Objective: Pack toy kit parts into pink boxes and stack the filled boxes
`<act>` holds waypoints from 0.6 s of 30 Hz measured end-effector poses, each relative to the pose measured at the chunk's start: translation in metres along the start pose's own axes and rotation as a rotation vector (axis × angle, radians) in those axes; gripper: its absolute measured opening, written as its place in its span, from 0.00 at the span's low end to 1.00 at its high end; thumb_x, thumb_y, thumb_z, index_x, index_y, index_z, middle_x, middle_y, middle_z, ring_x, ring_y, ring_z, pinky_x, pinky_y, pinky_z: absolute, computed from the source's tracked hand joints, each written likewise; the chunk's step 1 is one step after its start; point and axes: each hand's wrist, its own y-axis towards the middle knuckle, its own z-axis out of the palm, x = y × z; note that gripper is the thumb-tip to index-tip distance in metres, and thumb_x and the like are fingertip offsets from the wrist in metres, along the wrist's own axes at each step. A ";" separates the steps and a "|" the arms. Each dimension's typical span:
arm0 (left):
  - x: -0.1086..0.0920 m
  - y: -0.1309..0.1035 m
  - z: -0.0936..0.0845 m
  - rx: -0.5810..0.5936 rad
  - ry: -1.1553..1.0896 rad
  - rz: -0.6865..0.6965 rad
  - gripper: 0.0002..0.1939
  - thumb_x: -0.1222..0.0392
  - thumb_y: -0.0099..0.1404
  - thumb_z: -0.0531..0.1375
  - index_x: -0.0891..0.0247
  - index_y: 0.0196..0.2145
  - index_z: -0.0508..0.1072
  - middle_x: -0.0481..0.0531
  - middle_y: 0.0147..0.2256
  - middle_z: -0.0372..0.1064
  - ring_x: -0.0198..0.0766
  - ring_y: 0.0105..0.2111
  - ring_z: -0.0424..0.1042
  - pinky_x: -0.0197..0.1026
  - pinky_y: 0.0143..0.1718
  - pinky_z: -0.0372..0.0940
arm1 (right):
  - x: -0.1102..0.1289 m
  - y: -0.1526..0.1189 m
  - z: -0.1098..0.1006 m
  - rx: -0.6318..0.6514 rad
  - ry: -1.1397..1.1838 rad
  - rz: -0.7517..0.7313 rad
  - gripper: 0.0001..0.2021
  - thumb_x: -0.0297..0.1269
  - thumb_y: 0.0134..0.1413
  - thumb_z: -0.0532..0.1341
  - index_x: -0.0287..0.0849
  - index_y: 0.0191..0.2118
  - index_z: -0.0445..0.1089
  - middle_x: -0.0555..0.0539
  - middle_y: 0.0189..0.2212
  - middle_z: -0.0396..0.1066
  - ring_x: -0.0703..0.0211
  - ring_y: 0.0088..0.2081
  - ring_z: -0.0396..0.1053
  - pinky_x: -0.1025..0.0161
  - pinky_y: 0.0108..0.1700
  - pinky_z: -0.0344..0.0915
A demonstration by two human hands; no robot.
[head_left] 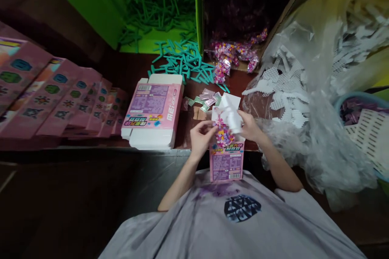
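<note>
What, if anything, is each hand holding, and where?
The left hand pinches a colourful packet by its upper left edge; the right hand holds a blurred white item by its right side.

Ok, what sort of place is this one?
Probably a packing area in a workshop: matching pink printed cardboard boxes line the left side, T-shaped teal plastic sticks lie heaped ahead, and the left hand holds a clear plastic bag of multicoloured bits.
</note>
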 end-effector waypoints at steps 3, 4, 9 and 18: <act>-0.004 0.007 0.004 -0.247 0.032 0.102 0.15 0.55 0.50 0.71 0.66 0.30 0.74 0.50 0.27 0.74 0.33 0.25 0.73 0.34 0.27 0.69 | -0.003 -0.008 -0.024 0.092 -0.192 -0.049 0.21 0.58 0.56 0.57 0.44 0.42 0.68 0.45 0.40 0.69 0.54 0.39 0.68 0.59 0.43 0.66; -0.005 0.008 0.003 -0.317 0.047 0.154 0.14 0.56 0.51 0.70 0.66 0.30 0.74 0.50 0.28 0.74 0.33 0.26 0.74 0.34 0.28 0.69 | -0.004 -0.012 -0.031 0.089 -0.262 -0.034 0.19 0.55 0.61 0.53 0.44 0.42 0.68 0.45 0.39 0.68 0.54 0.39 0.67 0.59 0.44 0.65; 0.000 0.017 -0.009 -0.486 0.012 0.293 0.11 0.59 0.54 0.68 0.65 0.31 0.70 0.51 0.33 0.75 0.34 0.34 0.76 0.35 0.37 0.71 | -0.005 -0.033 -0.065 0.200 -0.545 -0.003 0.10 0.42 0.62 0.57 0.46 0.43 0.73 0.45 0.40 0.69 0.54 0.41 0.68 0.59 0.44 0.64; 0.006 0.019 0.000 -0.166 0.079 0.220 0.12 0.62 0.53 0.67 0.63 0.29 0.65 0.46 0.26 0.70 0.32 0.27 0.73 0.32 0.30 0.68 | -0.022 -0.034 -0.036 -0.075 -0.021 0.135 0.15 0.42 0.47 0.68 0.44 0.41 0.75 0.51 0.30 0.73 0.64 0.24 0.64 0.66 0.26 0.59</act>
